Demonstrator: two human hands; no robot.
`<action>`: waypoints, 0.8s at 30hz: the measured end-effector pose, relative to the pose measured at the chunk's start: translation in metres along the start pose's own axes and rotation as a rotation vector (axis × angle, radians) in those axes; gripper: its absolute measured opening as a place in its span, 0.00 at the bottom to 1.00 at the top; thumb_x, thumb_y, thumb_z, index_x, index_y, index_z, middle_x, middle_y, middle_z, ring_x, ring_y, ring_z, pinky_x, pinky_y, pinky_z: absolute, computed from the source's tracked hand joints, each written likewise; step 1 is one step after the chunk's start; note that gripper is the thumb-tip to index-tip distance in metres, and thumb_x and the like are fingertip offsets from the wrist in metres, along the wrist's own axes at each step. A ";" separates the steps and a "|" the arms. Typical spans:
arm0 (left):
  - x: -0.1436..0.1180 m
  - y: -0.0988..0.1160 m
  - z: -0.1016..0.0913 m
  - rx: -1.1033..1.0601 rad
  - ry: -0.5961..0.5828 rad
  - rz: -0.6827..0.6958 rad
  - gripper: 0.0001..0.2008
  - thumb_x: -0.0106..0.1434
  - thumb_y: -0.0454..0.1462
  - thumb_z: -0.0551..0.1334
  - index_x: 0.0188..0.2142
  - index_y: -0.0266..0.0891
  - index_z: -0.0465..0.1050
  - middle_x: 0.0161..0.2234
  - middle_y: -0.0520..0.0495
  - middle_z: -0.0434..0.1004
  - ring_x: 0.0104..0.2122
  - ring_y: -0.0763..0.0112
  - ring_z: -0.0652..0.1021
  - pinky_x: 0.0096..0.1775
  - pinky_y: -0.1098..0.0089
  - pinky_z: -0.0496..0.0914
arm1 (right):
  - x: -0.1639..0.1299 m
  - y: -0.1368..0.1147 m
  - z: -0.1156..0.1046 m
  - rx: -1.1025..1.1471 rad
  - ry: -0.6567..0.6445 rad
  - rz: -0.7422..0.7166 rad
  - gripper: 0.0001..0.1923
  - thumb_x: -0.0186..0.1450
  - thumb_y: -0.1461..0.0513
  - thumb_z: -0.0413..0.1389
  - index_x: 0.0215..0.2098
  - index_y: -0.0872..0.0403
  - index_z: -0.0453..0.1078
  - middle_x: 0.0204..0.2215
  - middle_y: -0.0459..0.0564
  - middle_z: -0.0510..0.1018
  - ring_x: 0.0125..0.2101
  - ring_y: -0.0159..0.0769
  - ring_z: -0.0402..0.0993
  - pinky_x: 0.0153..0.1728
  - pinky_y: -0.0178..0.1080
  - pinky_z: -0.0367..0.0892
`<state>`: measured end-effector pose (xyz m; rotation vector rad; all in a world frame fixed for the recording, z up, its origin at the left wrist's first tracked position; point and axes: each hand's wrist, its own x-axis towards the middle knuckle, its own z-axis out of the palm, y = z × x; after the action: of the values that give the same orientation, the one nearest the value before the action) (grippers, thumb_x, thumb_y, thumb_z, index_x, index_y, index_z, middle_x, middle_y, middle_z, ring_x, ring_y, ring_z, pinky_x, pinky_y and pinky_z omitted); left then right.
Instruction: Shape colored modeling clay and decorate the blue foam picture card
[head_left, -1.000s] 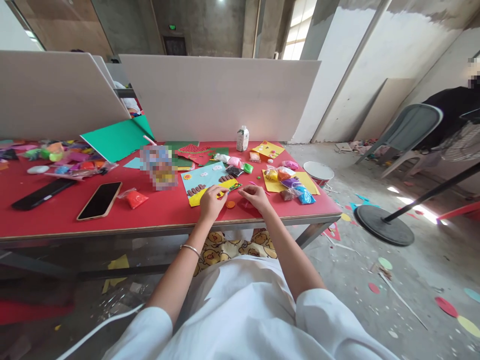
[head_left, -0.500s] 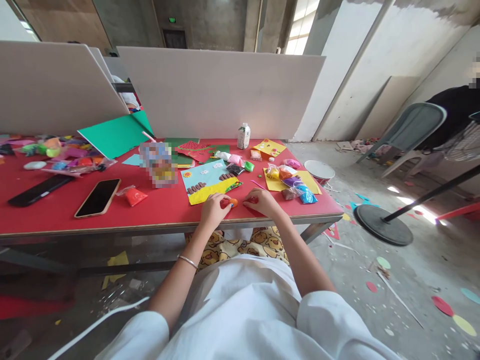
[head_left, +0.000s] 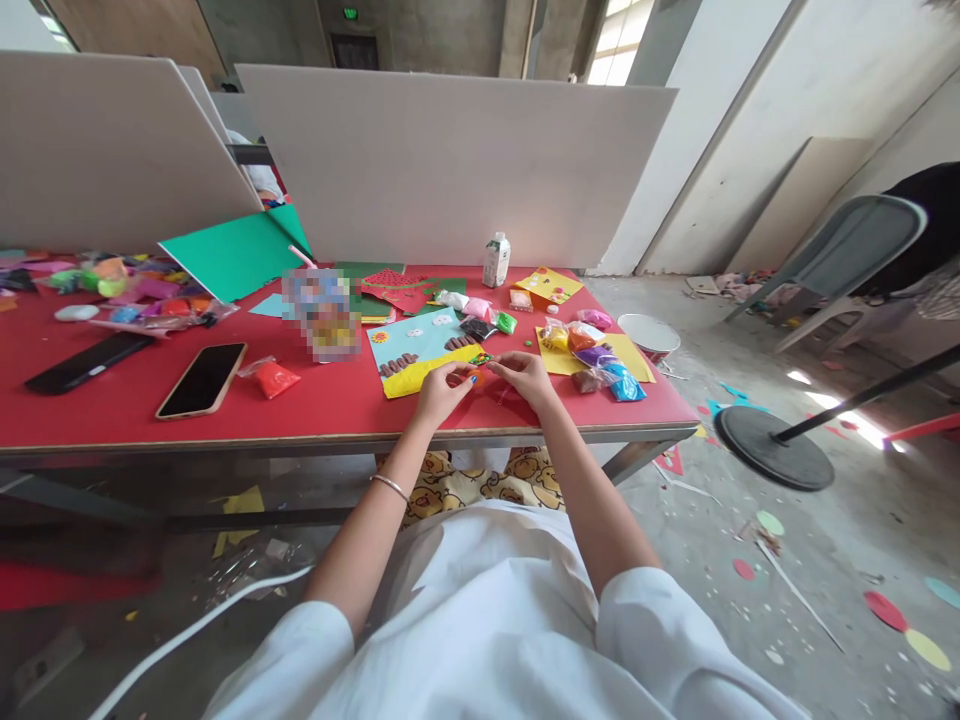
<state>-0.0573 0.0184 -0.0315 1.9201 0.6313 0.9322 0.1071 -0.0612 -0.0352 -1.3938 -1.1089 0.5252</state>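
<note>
- By the near edge of the red desk (head_left: pixel 352 410), left hand (head_left: pixel 446 392) and right hand (head_left: pixel 525 378) are close together, fingertips nearly meeting.
- A bit of orange clay (head_left: pixel 482 379) shows between them, just in from that edge; whether it rests on the desk or is held, I can't make out.
- Left grip: thumb and finger curled beside the orange; I can't tell if they close on it. Right grip: fingertips bunched, whatever they may pinch hidden from me.
- The picture (head_left: pixel 416 345) lies just beyond, towards the far edge, its yellow part right by the left hand. Knuckles brushing it could, I'd say, crease or shift it.
- Too firm a squeeze would probably dent the clay, if it's as soft as it looks; a loose pinch could drop it off the near edge.
- Packets (head_left: pixel 594 357) sit on a yellow sheet (head_left: pixel 634 350) towards the right edge; a wide elbow might sweep them off.
</note>
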 end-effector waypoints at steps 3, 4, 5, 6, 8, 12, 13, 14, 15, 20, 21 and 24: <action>-0.001 0.001 0.001 0.028 -0.002 -0.007 0.09 0.56 0.32 0.62 0.37 0.37 0.78 0.37 0.45 0.81 0.32 0.69 0.79 0.35 0.70 0.73 | -0.001 0.003 0.000 0.033 -0.033 0.013 0.24 0.49 0.44 0.64 0.31 0.55 0.77 0.31 0.53 0.82 0.32 0.43 0.78 0.32 0.39 0.71; -0.001 0.002 0.001 0.034 -0.006 -0.008 0.09 0.56 0.32 0.62 0.37 0.37 0.78 0.37 0.45 0.81 0.32 0.69 0.79 0.35 0.70 0.73 | -0.001 0.003 0.000 0.036 -0.046 0.014 0.24 0.49 0.44 0.64 0.31 0.55 0.77 0.31 0.53 0.82 0.32 0.43 0.78 0.32 0.39 0.72; -0.001 0.002 0.002 0.037 -0.010 -0.007 0.09 0.56 0.32 0.62 0.38 0.36 0.78 0.37 0.45 0.81 0.33 0.69 0.79 0.35 0.70 0.73 | -0.001 0.004 0.000 0.038 -0.059 0.012 0.23 0.49 0.44 0.65 0.31 0.55 0.77 0.30 0.53 0.82 0.31 0.43 0.78 0.31 0.39 0.71; -0.001 0.002 0.002 0.039 -0.014 -0.004 0.10 0.56 0.31 0.62 0.38 0.36 0.77 0.37 0.45 0.81 0.33 0.68 0.79 0.35 0.70 0.73 | -0.001 0.005 0.000 0.038 -0.069 0.009 0.23 0.49 0.45 0.65 0.31 0.55 0.77 0.30 0.53 0.82 0.30 0.42 0.78 0.30 0.39 0.71; -0.001 0.001 0.002 0.040 -0.017 0.009 0.10 0.56 0.31 0.62 0.38 0.36 0.77 0.37 0.45 0.81 0.34 0.68 0.79 0.35 0.70 0.73 | -0.002 0.005 0.000 0.036 -0.082 0.001 0.22 0.50 0.46 0.65 0.30 0.55 0.77 0.28 0.52 0.82 0.28 0.40 0.78 0.28 0.38 0.71; -0.001 -0.001 0.003 0.047 -0.015 0.024 0.09 0.56 0.31 0.62 0.37 0.37 0.77 0.37 0.45 0.81 0.34 0.68 0.79 0.36 0.70 0.74 | -0.002 0.004 -0.001 0.015 -0.095 -0.003 0.21 0.50 0.47 0.65 0.30 0.55 0.76 0.27 0.52 0.81 0.27 0.39 0.77 0.26 0.37 0.70; -0.001 -0.002 0.003 0.048 -0.015 0.024 0.09 0.56 0.32 0.62 0.37 0.37 0.77 0.37 0.46 0.81 0.34 0.68 0.79 0.36 0.69 0.74 | -0.002 0.004 -0.001 0.007 -0.096 -0.001 0.20 0.50 0.47 0.65 0.30 0.55 0.76 0.27 0.52 0.81 0.27 0.39 0.77 0.25 0.36 0.70; -0.001 -0.002 0.003 0.047 -0.014 0.024 0.09 0.56 0.32 0.62 0.37 0.37 0.77 0.37 0.46 0.81 0.34 0.67 0.79 0.36 0.69 0.74 | -0.002 0.004 -0.001 0.000 -0.095 0.000 0.20 0.51 0.47 0.65 0.30 0.55 0.76 0.27 0.52 0.81 0.26 0.39 0.77 0.25 0.36 0.70; -0.001 -0.002 0.003 0.043 -0.015 0.023 0.09 0.56 0.32 0.62 0.37 0.37 0.77 0.37 0.46 0.81 0.34 0.67 0.79 0.36 0.69 0.74 | -0.002 0.004 -0.001 -0.005 -0.094 -0.002 0.20 0.51 0.47 0.65 0.30 0.55 0.76 0.27 0.52 0.81 0.26 0.39 0.77 0.25 0.36 0.70; -0.001 -0.001 0.003 0.026 -0.028 0.024 0.08 0.56 0.33 0.62 0.37 0.38 0.77 0.37 0.46 0.81 0.34 0.68 0.79 0.36 0.69 0.74 | -0.002 0.006 -0.001 -0.019 -0.109 -0.018 0.19 0.51 0.48 0.65 0.29 0.55 0.76 0.27 0.52 0.81 0.27 0.39 0.77 0.26 0.37 0.70; -0.001 0.000 0.003 0.026 -0.028 0.026 0.08 0.56 0.33 0.62 0.37 0.38 0.77 0.36 0.46 0.81 0.34 0.68 0.79 0.36 0.69 0.75 | -0.002 0.005 -0.001 -0.022 -0.116 -0.019 0.19 0.51 0.48 0.65 0.29 0.55 0.76 0.28 0.52 0.81 0.27 0.40 0.77 0.27 0.37 0.70; -0.001 0.000 0.002 0.019 -0.026 0.030 0.09 0.56 0.33 0.62 0.37 0.38 0.77 0.36 0.46 0.82 0.34 0.68 0.79 0.36 0.69 0.75 | -0.002 0.003 -0.001 -0.024 -0.100 -0.018 0.20 0.52 0.46 0.63 0.31 0.55 0.77 0.30 0.52 0.82 0.30 0.41 0.78 0.30 0.38 0.71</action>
<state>-0.0561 0.0165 -0.0322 1.9603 0.5994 0.9215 0.1080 -0.0630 -0.0389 -1.3898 -1.2100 0.5755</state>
